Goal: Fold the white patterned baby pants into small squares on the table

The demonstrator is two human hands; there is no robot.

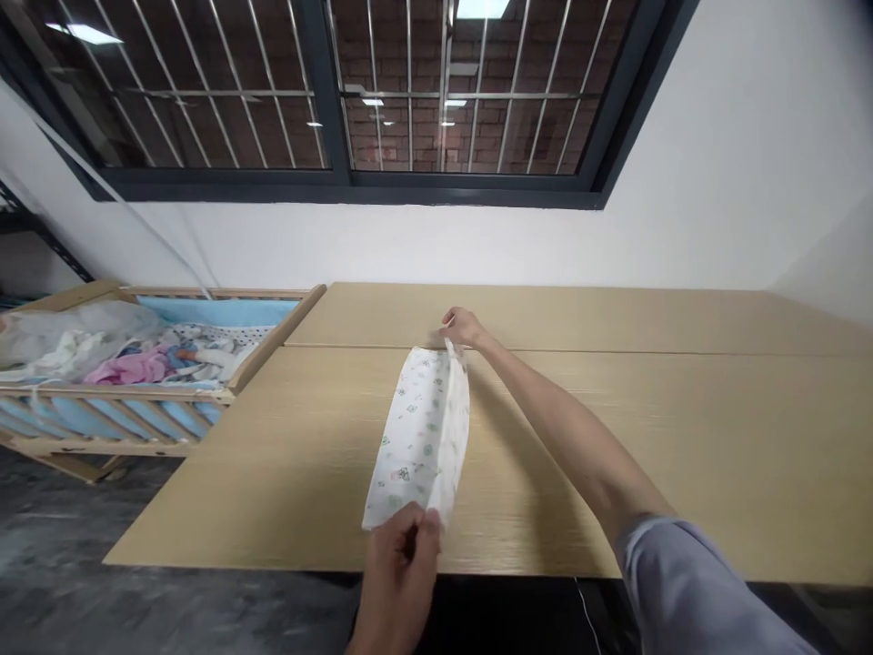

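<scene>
A long white cloth (pixel 419 446) with a small green print, folded lengthwise, stretches across the wood-grain table (pixel 614 446) and seems to lift slightly off it. My left hand (pixel 402 555) pinches its near end at the table's front edge. My right hand (pixel 462 327), on an arm with a grey sleeve, holds its far end just over the seam between the two tabletop panels. The fingers of that hand are partly hidden behind the cloth.
To the left stands a wooden crib (pixel 269 341) with blue padding, holding a heap of clothes (pixel 143 364) in white, pink and blue. The table's back edge meets a white wall under a barred window (pixel 341 177). A grey concrete floor (pixel 68 564) shows at lower left.
</scene>
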